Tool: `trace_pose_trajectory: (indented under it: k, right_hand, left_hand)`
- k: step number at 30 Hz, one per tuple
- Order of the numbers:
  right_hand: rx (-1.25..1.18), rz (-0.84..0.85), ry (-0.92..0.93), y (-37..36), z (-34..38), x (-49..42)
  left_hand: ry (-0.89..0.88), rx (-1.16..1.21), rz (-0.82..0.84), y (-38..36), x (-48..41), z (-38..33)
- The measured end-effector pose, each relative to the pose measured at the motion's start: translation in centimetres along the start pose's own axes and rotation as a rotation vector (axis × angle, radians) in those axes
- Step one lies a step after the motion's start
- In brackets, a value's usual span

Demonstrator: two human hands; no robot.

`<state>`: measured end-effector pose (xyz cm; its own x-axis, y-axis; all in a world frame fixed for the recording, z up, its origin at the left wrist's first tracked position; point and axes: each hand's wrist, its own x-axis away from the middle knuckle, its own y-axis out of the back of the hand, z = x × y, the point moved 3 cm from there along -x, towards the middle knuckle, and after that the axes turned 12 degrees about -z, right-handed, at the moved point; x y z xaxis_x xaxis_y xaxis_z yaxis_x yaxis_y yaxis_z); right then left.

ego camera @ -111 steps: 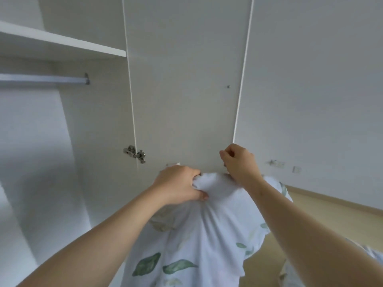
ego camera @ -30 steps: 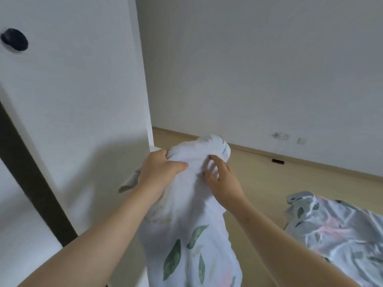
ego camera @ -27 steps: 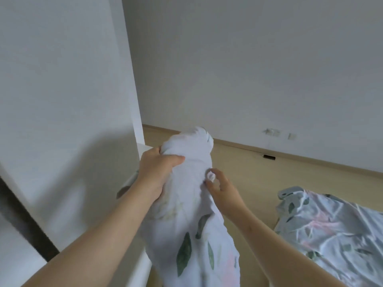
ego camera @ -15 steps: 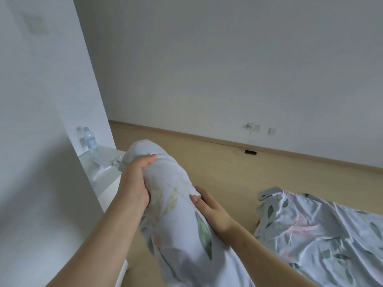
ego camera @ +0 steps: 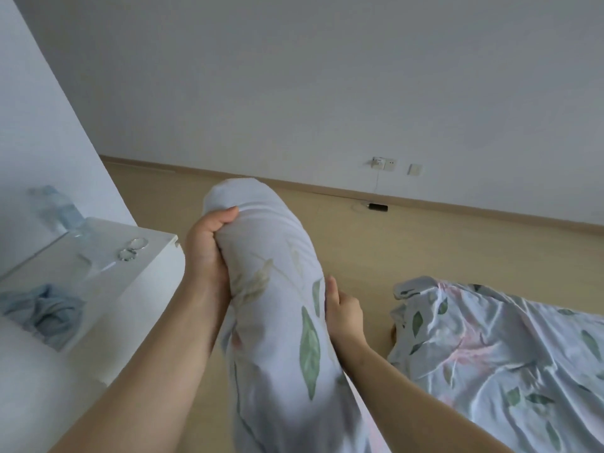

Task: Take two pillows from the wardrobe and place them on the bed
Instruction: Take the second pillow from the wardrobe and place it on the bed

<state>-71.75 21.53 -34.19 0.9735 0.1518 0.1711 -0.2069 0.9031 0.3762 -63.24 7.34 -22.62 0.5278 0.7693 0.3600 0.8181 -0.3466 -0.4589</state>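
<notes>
Pillow: I see the leaf-print pillow (ego camera: 274,289) held in the air between both hands. It is bunched into a long roll, and its rounded end points away from me over the floor (ego camera: 408,250).
Left hand: the left hand (ego camera: 206,253) grips the pillow's left side near that far end. The thumb presses onto the top, and the other fingers curl round underneath, out of my sight.
Right hand: the right hand (ego camera: 343,315) holds the pillow's right side about midway along. The thumb lies up against the fabric. The other fingers are tucked behind it, so I cannot tell how they lie.
Bed: the bed (ego camera: 490,354), in a matching leaf-print cover, is at lower right, apart from the pillow.
Bench: the white bench (ego camera: 108,289) is at left. A blue cloth (ego camera: 42,308) lies near its left edge and metal rings (ego camera: 134,248) near its right edge.
</notes>
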Motion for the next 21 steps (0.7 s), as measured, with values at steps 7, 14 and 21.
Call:
trace_pose_trajectory:
  k: [7, 14, 21]
  right_hand:
    - [0.057, -0.189, -0.09, -3.7, 2.9, -11.5]
    - [0.08, -0.338, -0.033, -3.4, 7.0, -22.4]
    - [0.026, -0.414, 0.013, 0.6, 9.1, -33.8]
  left_hand:
    - [0.085, -0.542, -0.194, -2.6, -15.7, -2.0]
    - [-0.317, -1.028, -0.331, -9.4, -27.2, -0.6]
    - [-0.972, -1.458, 0.43, -23.5, -29.6, 8.4]
